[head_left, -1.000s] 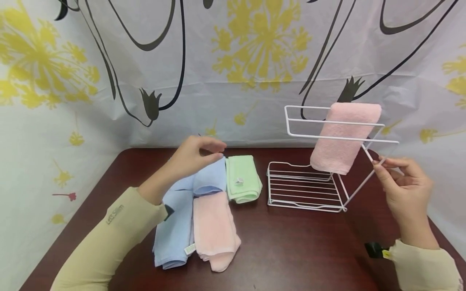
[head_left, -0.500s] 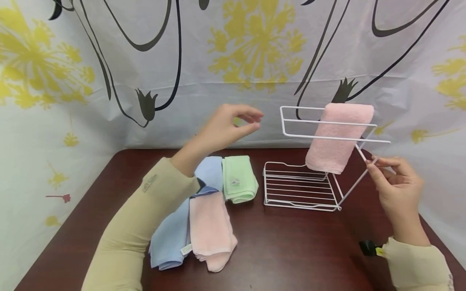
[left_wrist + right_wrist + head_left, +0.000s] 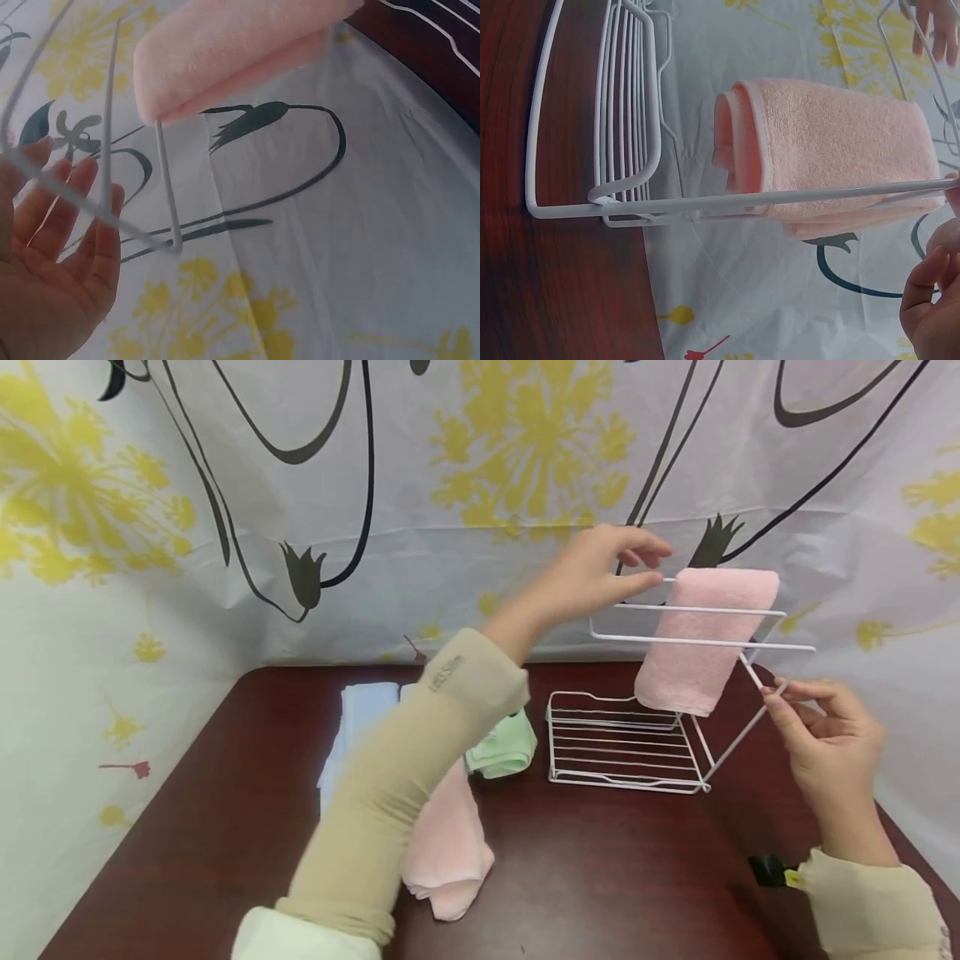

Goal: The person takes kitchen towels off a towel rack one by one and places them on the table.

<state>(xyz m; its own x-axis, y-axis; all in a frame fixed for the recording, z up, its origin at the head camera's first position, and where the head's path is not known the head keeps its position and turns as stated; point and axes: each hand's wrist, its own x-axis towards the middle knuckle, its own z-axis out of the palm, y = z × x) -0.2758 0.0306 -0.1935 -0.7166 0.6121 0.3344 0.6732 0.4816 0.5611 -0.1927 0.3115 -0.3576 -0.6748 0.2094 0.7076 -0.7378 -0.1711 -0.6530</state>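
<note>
A white wire rack (image 3: pixel 705 202) stands on the table's right side. Over its top bars hangs a folded pink towel (image 3: pixel 701 681), also plain in the left wrist view. My right hand (image 3: pixel 832 743) pinches the rack's slanted side bar between thumb and fingers. At the rack's upper left end hovers my left hand (image 3: pixel 588 575), fingers loosely bent and holding nothing. The left wrist view shows that palm (image 3: pixel 52 292) behind the white bars, with fingers spread; I cannot tell whether they touch the wire.
Left of the rack, folded towels lie on the dark red table (image 3: pixel 585 868): a green one (image 3: pixel 506 747), a pink one (image 3: pixel 450 860) and blue ones (image 3: pixel 367 702), partly hidden by my left sleeve (image 3: pixel 390 785). A patterned sheet (image 3: pixel 450 610) hangs behind.
My left hand has travelled right and up, from above the blue towels to the rack's top left end. The right hand keeps its grip on the side bar.
</note>
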